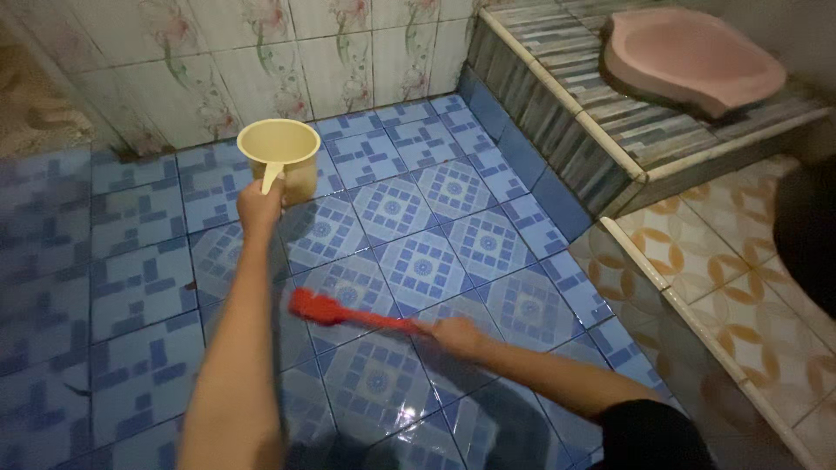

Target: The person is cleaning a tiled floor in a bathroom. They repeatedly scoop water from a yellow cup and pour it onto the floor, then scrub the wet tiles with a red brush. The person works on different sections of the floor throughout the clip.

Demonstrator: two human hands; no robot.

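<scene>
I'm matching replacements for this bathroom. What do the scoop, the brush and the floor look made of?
The cream scoop in the left hand looks like matte moulded plastic, one piece with its handle. The red brush in the right hand also looks plastic; its bristles are blurred. The blue patterned floor looks like glazed ceramic tile: grout lines, wet shine.

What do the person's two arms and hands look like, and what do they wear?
Both forearms are bare, with no watch, bracelet or glove in view. The left hand and the right hand show no rings, though the picture is dim. A dark short sleeve covers the right upper arm.
</scene>
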